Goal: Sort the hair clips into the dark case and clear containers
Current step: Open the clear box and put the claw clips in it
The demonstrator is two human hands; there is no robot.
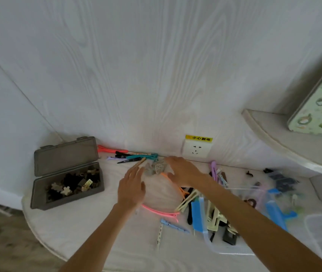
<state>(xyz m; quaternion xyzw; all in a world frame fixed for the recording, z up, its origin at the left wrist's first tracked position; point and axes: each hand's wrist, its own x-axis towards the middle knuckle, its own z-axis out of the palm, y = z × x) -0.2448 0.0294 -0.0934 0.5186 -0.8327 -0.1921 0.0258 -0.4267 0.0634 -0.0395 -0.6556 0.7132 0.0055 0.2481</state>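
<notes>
Head: clips (156, 167) between hands (open)

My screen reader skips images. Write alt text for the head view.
Both hands, left hand and right hand, reach open toward translucent claw clips on a white table; an open dark case of small clips sits left.

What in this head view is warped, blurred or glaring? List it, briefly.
Head view: wide-angle distortion bows the table edge and the shelf into curves; light is soft and even, with no hard shadows or glare; the left hand and right hand are slightly motion-blurred; the translucent clips between the hands are smeared; contents of the dark case stay fairly legible.
</notes>
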